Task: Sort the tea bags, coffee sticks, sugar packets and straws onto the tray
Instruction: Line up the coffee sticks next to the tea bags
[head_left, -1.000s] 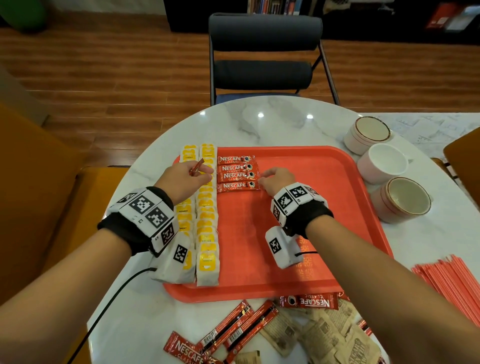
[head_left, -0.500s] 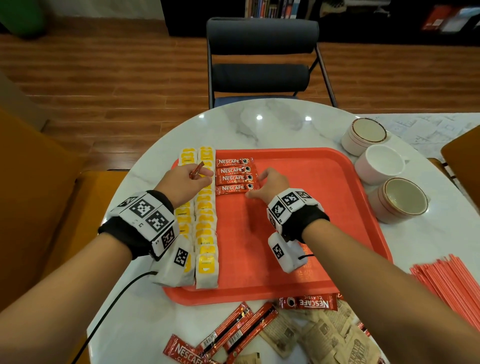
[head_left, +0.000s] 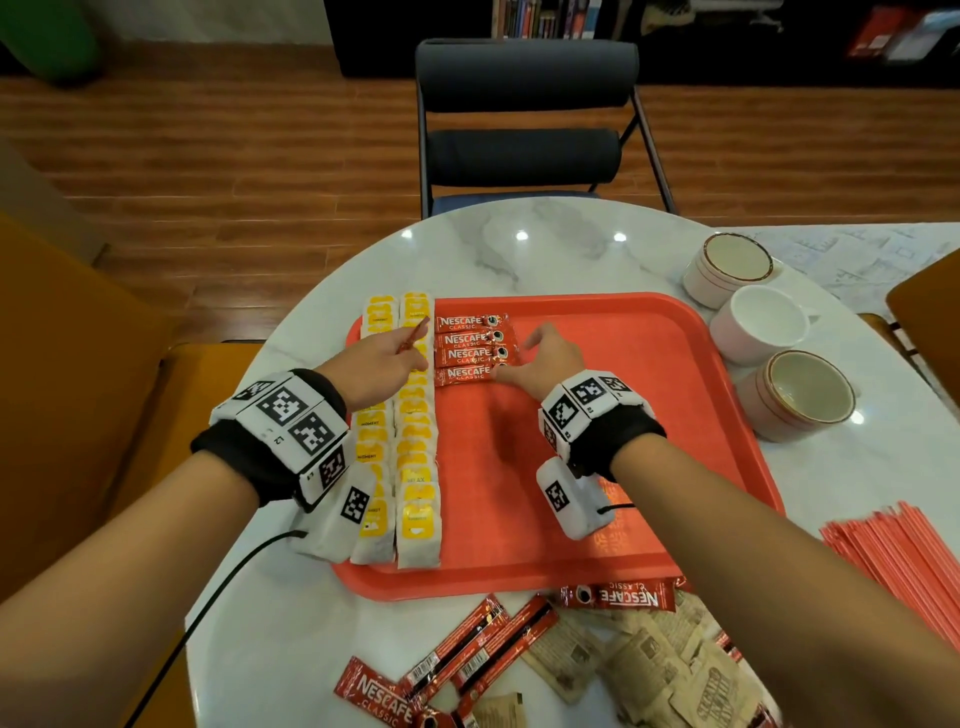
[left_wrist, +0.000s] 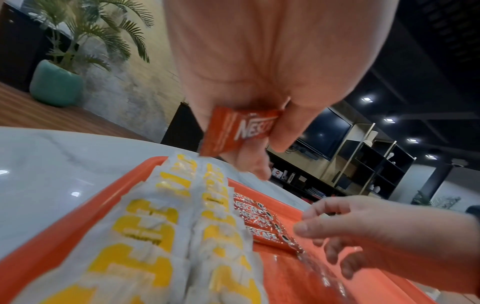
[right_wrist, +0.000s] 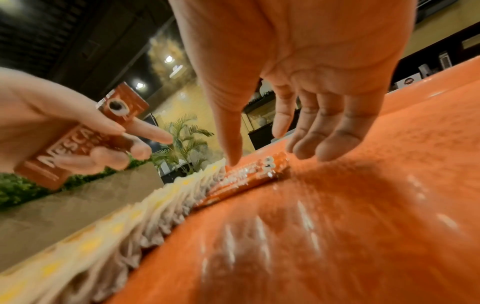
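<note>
An orange tray (head_left: 649, 364) carries two long rows of yellow-and-white tea bags (head_left: 415, 441) on its left side. Beside them lies a short column of red Nescafe coffee sticks (head_left: 470, 348). My left hand (head_left: 405, 353) hovers over the tea bags and pinches one more coffee stick (left_wrist: 241, 129), also seen as the held stick (right_wrist: 83, 139). My right hand (head_left: 519, 358) lies at the right ends of the laid sticks. Its thumb (right_wrist: 231, 148) touches them and its fingers (right_wrist: 324, 135) are stretched out, holding nothing.
Loose coffee sticks (head_left: 467, 654) and brown sugar packets (head_left: 654, 670) lie on the white table in front of the tray. Red straws (head_left: 904, 561) are piled at the right edge. Three cups (head_left: 763, 322) stand right of the tray, and a dark chair (head_left: 524, 119) is beyond the table.
My right hand has uncurled and its fingers now spread along the right ends of the laid sticks. The left hand has barely moved and still holds its stick.
</note>
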